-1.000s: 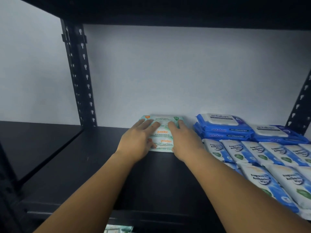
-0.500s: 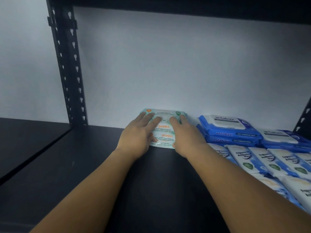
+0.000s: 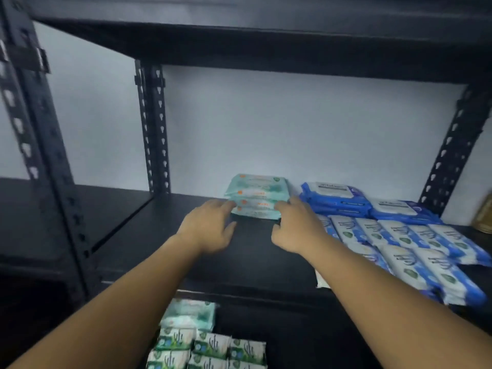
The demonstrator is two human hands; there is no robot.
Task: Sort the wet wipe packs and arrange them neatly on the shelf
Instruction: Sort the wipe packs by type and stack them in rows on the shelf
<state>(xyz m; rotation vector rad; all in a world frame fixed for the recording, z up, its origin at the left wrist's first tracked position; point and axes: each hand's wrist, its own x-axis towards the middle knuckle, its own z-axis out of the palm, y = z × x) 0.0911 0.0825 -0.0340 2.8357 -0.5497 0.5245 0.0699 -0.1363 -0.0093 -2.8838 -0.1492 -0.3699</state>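
A small stack of teal wet wipe packs (image 3: 257, 194) with orange print lies at the back of the black shelf board (image 3: 149, 235), against the white wall. My left hand (image 3: 210, 226) lies in front of the stack, fingertips at its front left corner. On the other side, my right hand (image 3: 295, 229) has its fingers at the front right corner. Neither hand grips a pack. To the right of the stack lie dark blue packs (image 3: 336, 198) in low piles, with rows of white-and-blue packs (image 3: 404, 243) in front of them.
Green-and-white packs (image 3: 213, 347) lie on the lower shelf below my arms. A perforated black post (image 3: 154, 129) stands at the back left, another post (image 3: 452, 153) at the right. A gold container (image 3: 485, 217) shows at the far right edge. The upper shelf overhangs.
Both hands have slid back off the top of the teal stack to its front corners. My view has pulled back and down, so the lower shelf shows.
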